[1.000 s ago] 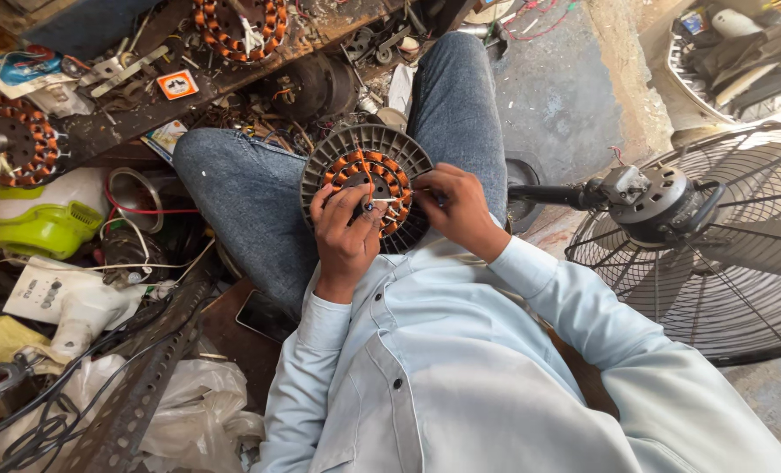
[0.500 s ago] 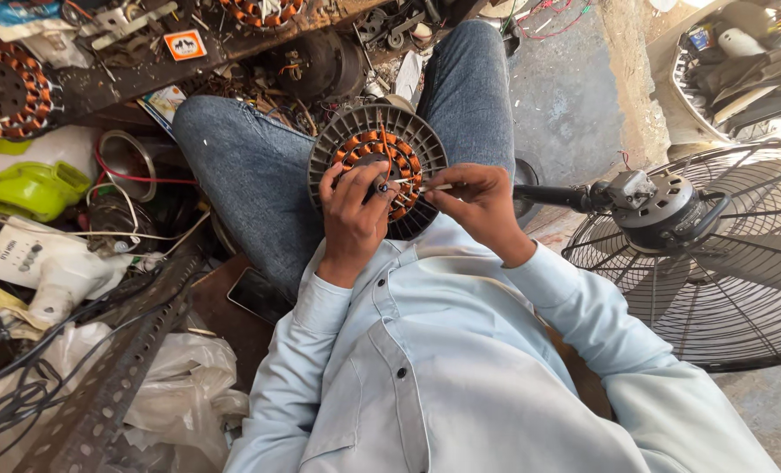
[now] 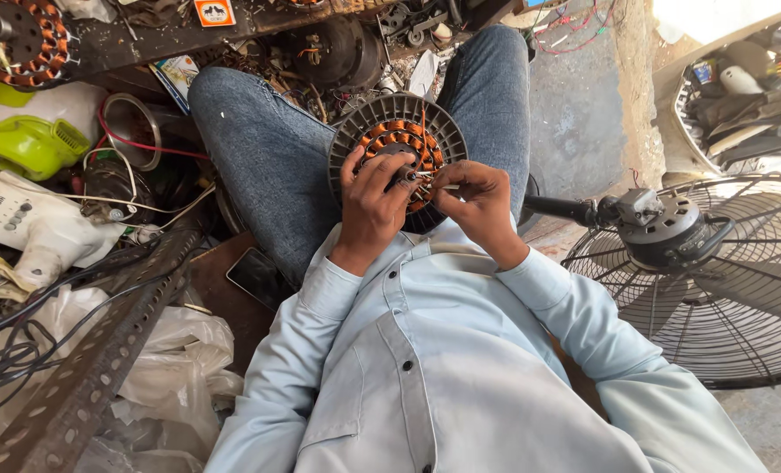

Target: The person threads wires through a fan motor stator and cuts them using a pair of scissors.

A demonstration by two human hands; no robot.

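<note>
Both hands now sit closer together over the fan motor (image 3: pixel 396 131), which rests face-up in the lap between the knees. Left hand (image 3: pixel 371 203) grips its hub; right hand (image 3: pixel 478 203) seemingly pinches thin wires (image 3: pixel 423 178). A fan guard (image 3: pixel 723 289) stands rightward.

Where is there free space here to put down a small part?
Bare concrete floor lies between the right knee and the pedestal fan. Left of the left knee it is crowded with wires, a green casing and plastic bags. Both hands work on the fan motor.
</note>
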